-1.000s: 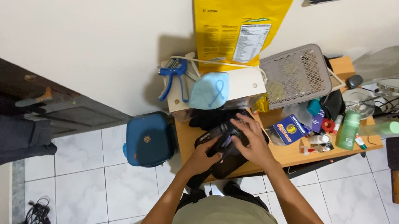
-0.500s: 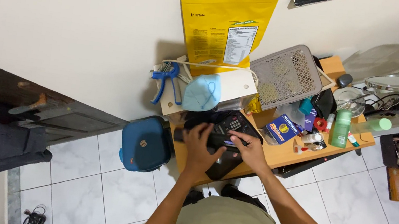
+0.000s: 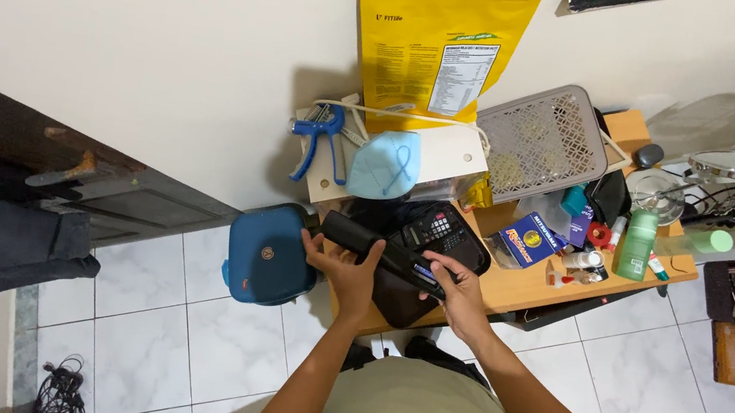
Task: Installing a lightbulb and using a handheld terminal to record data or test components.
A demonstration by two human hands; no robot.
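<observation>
Since half a second back the long black case [image 3: 363, 237] has been pulled out to the left, so its end now sticks past the table's left edge, and the calculator [image 3: 438, 229] behind it shows more of its keys.

The left hand [image 3: 337, 257] has its grip wrapped around the left end of that black case, fingers curled over the top. The right hand [image 3: 450, 284] pinches the other end, where a small dark piece with a bit of purple on it sits; can't tell exactly what that bit is. The case hangs just above the front-left corner of the wooden table [image 3: 527, 289], over a black pouch [image 3: 402, 301] lying there.

The table is small and packed. Behind the hands there's a white box [image 3: 445, 155] with a blue face mask [image 3: 387, 164] on it, a blue hand gripper [image 3: 318, 134], a big yellow pouch bag [image 3: 441, 46] leaning on the wall, and a grey perforated basket [image 3: 542, 140]. To the right: a small blue box [image 3: 529, 237] and a green bottle [image 3: 639, 242] among small tubes.

Pretty much no bare wood except the front right strip. A blue bag [image 3: 265, 252] sits on the white tiled floor [image 3: 151, 339] just left of the table, and that floor is the open room, left and front.
</observation>
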